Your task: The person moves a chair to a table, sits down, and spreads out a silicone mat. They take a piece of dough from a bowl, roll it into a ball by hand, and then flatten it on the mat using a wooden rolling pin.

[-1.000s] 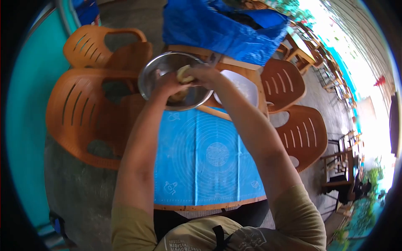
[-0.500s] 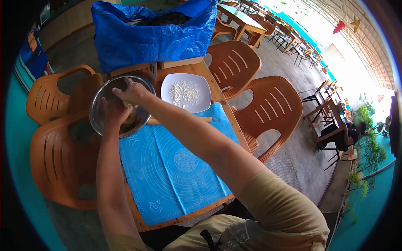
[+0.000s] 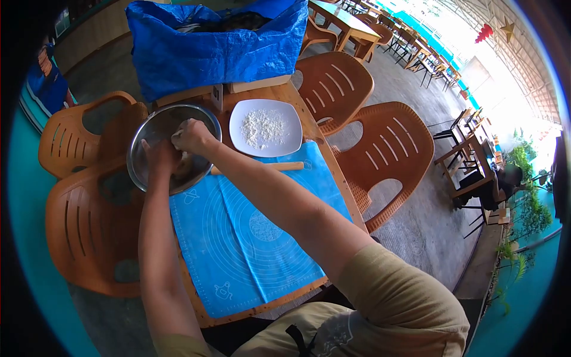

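Both hands are inside a metal bowl [image 3: 138,169] at the table's left side. My right hand [image 3: 194,137] is closed with its fingers curled down, and pale dough [image 3: 184,162] shows just below it. My left hand [image 3: 162,156] lies beside it against the dough, one finger or thumb sticking out to the left; its other fingertips are hidden. To the right of the bowl stands a white square plate [image 3: 237,138] with white flour [image 3: 263,127] on it. A wooden rolling pin [image 3: 288,166] lies across the top of a blue mat [image 3: 238,262], partly behind my right forearm.
A large blue bag [image 3: 220,62] stands at the table's back edge. Brown plastic chairs flank the table [image 3: 199,318], on the left [image 3: 77,226] and on the right [image 3: 389,152]. Far to the right a person [image 3: 496,185] sits at another table.
My right hand has gone from spread fingers to a closed grip and sits slightly lower in the bowl. My left hand has stayed beside it. The view has shifted a little.
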Available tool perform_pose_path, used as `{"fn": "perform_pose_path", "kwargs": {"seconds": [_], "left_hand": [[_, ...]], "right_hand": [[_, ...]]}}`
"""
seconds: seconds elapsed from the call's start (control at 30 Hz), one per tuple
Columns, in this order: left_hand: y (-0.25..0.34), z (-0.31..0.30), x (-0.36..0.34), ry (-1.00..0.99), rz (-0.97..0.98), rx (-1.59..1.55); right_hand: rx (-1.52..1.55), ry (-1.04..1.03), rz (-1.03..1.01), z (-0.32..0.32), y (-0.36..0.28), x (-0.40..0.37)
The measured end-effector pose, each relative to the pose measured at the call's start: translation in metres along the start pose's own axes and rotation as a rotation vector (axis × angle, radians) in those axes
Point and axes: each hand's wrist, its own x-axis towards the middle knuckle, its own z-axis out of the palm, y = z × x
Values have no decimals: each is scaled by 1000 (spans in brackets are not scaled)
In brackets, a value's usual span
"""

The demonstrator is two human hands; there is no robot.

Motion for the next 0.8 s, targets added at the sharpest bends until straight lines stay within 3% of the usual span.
{"fn": "perform_pose_path", "kwargs": {"seconds": [0.13,0.2,0.27,0.43,0.53,0.67,0.73,0.8], "left_hand": [[-10,20,3,112,-2,-3],[-10,22,-1,204,-20,-16],[-2,-1,-4,49,-55,7],[0,-2,-3,56,-133,-74],[3,-6,-6,33,-160,-87],[-6,1,1,-54,-249,-104],[-3,3,5,-74,-295,-166],[-2,7,13,-76,-488,-494]], "right_hand": [[-40,26,-87,3,9,1],[-113,105,-266,6,19,4],[-82,7,-184,-1,15,1],[169,-112,-49,-9,15,-4],[92,-97,-194,-22,13,-5],[541,-277,-126,-88,-31,-27],[486,-229,-127,-107,-61,-48],[430,-174,-140,-116,-63,-62]]}}
